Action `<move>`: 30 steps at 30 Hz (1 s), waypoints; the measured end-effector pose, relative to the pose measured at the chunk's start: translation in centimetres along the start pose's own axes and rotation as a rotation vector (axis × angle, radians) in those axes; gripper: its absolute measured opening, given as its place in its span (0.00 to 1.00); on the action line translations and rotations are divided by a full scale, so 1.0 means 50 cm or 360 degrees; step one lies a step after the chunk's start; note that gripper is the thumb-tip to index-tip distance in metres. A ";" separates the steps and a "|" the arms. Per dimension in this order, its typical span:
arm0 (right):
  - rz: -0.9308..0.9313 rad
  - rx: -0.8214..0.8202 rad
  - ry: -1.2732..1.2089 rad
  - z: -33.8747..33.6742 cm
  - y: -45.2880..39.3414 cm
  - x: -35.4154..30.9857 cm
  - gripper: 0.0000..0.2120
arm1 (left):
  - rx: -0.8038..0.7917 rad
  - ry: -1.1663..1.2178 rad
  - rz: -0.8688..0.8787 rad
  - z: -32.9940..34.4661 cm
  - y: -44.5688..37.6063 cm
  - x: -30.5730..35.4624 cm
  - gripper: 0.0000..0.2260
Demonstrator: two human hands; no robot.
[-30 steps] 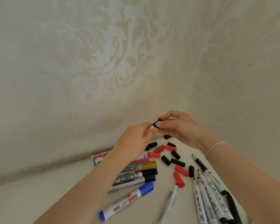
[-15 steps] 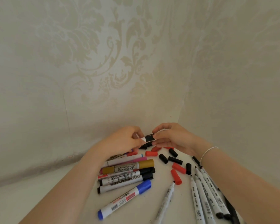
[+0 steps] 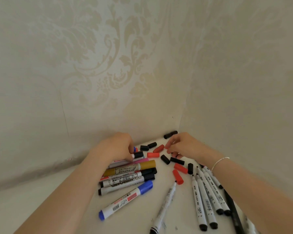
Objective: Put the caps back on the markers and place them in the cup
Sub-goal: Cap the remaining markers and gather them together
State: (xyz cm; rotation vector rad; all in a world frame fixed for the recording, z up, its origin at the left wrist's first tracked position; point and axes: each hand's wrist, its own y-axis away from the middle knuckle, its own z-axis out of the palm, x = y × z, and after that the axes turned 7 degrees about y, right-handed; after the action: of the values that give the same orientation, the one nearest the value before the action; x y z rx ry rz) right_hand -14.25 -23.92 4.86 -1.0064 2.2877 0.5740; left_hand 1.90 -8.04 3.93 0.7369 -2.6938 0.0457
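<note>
My left hand (image 3: pixel 117 148) rests on a pile of capped markers (image 3: pixel 128 176) and grips a white marker with a black cap (image 3: pixel 137 155) lying on top of the pile. To its right, my right hand (image 3: pixel 184 147) hovers low over the loose caps with loosely bent fingers and holds nothing. Its fingertips are right beside a red cap (image 3: pixel 158 148). Several black and red caps (image 3: pixel 177 160) lie scattered between the hands. Several thin uncapped markers (image 3: pixel 202 198) lie under my right forearm, and one more uncapped marker (image 3: pixel 166 205) lies apart. No cup is in view.
The white table surface (image 3: pixel 41 200) sits in a corner between two patterned walls (image 3: pixel 108 73). A blue-capped marker (image 3: pixel 125 200) lies nearest me. Two black caps (image 3: pixel 170 134) lie right in the corner against the wall.
Earlier both hands pressed a black cap onto a marker in the air. Now they have parted: the left lowered the capped marker onto the pile, and the right moved to the loose caps.
</note>
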 end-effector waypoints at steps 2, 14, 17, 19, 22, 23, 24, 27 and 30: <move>-0.0001 0.0010 0.0037 0.003 0.006 0.004 0.06 | 0.0074 -0.0025 -0.0007 0.001 -0.003 -0.002 0.09; 0.0007 0.0051 0.0038 -0.013 0.031 0.017 0.07 | 0.0080 -0.0054 0.0085 0.010 0.003 0.020 0.11; 0.0004 0.0049 0.0055 -0.017 0.036 0.020 0.07 | 0.0088 0.0093 0.0163 0.004 0.020 0.065 0.10; 0.0002 0.0054 0.0083 -0.022 0.040 0.024 0.06 | 0.0004 0.0172 0.0281 0.007 0.035 0.104 0.09; 0.0018 0.0060 0.0130 -0.038 0.052 0.035 0.05 | -0.0188 0.0199 0.0398 0.025 0.055 0.152 0.08; 0.0041 0.0041 0.0165 -0.044 0.058 0.040 0.05 | -0.0243 0.0179 0.0417 0.034 0.060 0.163 0.08; 0.0072 0.0012 0.0213 -0.050 0.066 0.045 0.05 | -0.0282 0.0165 0.0429 0.043 0.064 0.174 0.08; 0.0167 -0.0103 0.0439 -0.063 0.087 0.062 0.07 | -0.0338 0.0175 0.0458 0.069 0.072 0.197 0.07; 0.0256 -0.0240 0.0698 -0.066 0.104 0.070 0.08 | -0.0318 0.0143 0.0440 0.091 0.069 0.210 0.06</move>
State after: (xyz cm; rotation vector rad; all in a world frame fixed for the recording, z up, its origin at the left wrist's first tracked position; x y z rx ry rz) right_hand -21.22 -24.41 5.84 -1.1137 2.7652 0.6507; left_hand -9.72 -10.74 3.43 0.2940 -2.6447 -0.1178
